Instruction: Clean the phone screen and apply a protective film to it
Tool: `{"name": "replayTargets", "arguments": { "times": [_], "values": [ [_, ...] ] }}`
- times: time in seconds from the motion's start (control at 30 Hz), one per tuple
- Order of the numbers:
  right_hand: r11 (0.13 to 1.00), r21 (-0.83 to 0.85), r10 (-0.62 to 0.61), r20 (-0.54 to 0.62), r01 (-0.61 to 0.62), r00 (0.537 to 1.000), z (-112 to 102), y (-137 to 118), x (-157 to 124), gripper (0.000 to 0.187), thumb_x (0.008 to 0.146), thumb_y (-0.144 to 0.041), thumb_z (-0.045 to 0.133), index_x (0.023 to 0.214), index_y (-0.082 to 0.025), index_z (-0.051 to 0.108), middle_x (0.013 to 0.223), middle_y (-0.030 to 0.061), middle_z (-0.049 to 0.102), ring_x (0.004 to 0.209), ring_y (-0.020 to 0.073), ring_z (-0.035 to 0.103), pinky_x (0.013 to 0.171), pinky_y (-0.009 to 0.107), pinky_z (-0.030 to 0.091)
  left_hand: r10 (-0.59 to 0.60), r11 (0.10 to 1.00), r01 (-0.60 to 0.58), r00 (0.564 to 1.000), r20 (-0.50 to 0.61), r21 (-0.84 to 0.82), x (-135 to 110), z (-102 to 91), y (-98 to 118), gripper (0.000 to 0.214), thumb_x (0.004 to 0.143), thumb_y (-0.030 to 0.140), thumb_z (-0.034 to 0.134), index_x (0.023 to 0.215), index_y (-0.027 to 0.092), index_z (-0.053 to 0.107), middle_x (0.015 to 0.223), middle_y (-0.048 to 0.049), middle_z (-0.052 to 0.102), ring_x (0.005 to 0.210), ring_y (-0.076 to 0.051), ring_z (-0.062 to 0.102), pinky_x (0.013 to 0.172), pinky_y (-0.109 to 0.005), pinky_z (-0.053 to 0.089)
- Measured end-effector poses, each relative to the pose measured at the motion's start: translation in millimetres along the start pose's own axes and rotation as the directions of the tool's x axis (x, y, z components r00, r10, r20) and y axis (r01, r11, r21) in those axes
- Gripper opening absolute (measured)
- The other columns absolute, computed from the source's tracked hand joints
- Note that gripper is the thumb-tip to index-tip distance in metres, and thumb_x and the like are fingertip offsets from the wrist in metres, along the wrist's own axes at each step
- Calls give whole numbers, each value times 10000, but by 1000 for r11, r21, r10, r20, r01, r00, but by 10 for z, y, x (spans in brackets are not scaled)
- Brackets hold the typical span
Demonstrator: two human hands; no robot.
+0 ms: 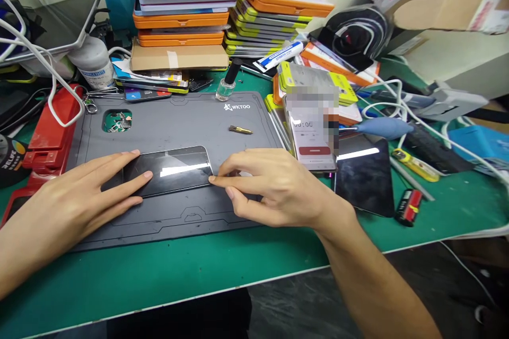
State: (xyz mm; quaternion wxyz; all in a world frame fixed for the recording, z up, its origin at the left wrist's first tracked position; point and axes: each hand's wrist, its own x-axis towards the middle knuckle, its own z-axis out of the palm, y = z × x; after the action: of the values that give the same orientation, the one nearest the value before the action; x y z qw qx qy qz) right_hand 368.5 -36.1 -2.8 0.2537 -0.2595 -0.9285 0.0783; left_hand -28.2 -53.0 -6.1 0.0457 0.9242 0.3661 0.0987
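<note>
A dark-screened smartphone (181,169) lies face up on the grey work mat (159,108), with a bright reflection across its glass. My left hand (85,188) rests flat with fingers spread over the phone's left end, fingertips touching it. At the right end, my right hand (274,185) is curled, one fingertip against the phone's lower right corner and the thumb just below. Anything small inside those bent fingers is hidden. Behind the phone on the mat lies a small brass-coloured tip (240,130). Small metal parts (118,121) sit in the mat's recess at upper left.
A glass bottle with black cap (226,85) stands at the mat's back edge. To the right are a lit phone (314,137), a black tablet-like panel (363,177) and a blue-handled tool (385,127). Stacked orange cases (181,21) rise behind; a red holder (51,132) stands left.
</note>
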Motion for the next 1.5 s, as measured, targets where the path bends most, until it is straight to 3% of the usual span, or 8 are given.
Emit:
{"name": "replayTargets", "arguments": {
  "times": [0.2, 0.4, 0.63, 0.77, 0.93, 1.27, 1.5],
  "values": [
    [1000, 6, 13, 10, -13, 1000, -9, -13, 10, 331, 1136, -164, 562, 1048, -198, 880, 1004, 57, 857, 785, 179, 778, 704, 342, 614, 38, 997, -38, 999, -1, 67, 3, 0, -14, 546, 1262, 431, 310, 1769, 466, 511, 1821, -13, 577, 1548, -342, 705, 1340, -649, 578],
    [1000, 15, -1, 7, 0, 1000, -7, -19, 5, 321, 1131, -153, 574, 1038, -192, 878, 1009, 63, 862, 795, 179, 785, 705, 337, 618, 6, 1000, -6, 1000, 13, 19, -17, 0, -21, 542, 1257, 537, 315, 1741, 472, 550, 1837, 33, 550, 1566, -345, 690, 1366, -629, 546],
    [1000, 17, -6, 18, 6, 1000, -3, 6, -3, 316, 1138, -151, 591, 1061, -179, 897, 995, 66, 854, 795, 183, 784, 709, 338, 608, -81, 996, 78, 995, -60, -49, 63, 5, 58, 624, 1175, 706, 530, 1748, 460, 536, 1745, 8, 661, 1472, -360, 758, 1326, -594, 584],
    [1000, -6, -8, 3, 8, 1000, 28, 44, -18, 345, 1154, -170, 585, 1036, -189, 908, 945, 54, 838, 774, 175, 764, 691, 329, 580, -161, 986, 159, 986, -46, -55, 95, -23, 103, 730, 1140, 804, 508, 1738, 384, 493, 1638, -51, 742, 1399, -376, 794, 1255, -576, 629],
    [999, -39, -8, 12, 9, 1000, 36, 82, -16, 381, 1187, -214, 566, 1056, -183, 923, 848, 25, 797, 716, 161, 717, 666, 322, 531, -211, 977, 212, 977, 26, -33, 110, -68, 134, 720, 1160, 790, 478, 1734, 358, 431, 1659, -77, 706, 1435, -380, 765, 1259, -617, 615],
    [997, -80, -21, 27, 23, 999, 74, 80, -11, 404, 1205, -223, 539, 1146, -199, 938, 725, -14, 680, 652, 154, 590, 655, 334, 443, -213, 971, 207, 976, -38, -121, 110, 13, 118, 757, 1115, 843, 519, 1724, 395, 533, 1648, -53, 736, 1421, -388, 773, 1252, -570, 622],
    [998, -52, 17, 1, -17, 1000, 114, 83, 36, 413, 1222, -275, 532, 1151, -201, 933, 835, 31, 716, 759, 183, 619, 730, 348, 486, -212, 970, 208, 977, -19, -129, 120, 25, 117, 766, 1125, 843, 495, 1737, 384, 521, 1660, -53, 725, 1431, -386, 764, 1274, -567, 599]
  ]
}}
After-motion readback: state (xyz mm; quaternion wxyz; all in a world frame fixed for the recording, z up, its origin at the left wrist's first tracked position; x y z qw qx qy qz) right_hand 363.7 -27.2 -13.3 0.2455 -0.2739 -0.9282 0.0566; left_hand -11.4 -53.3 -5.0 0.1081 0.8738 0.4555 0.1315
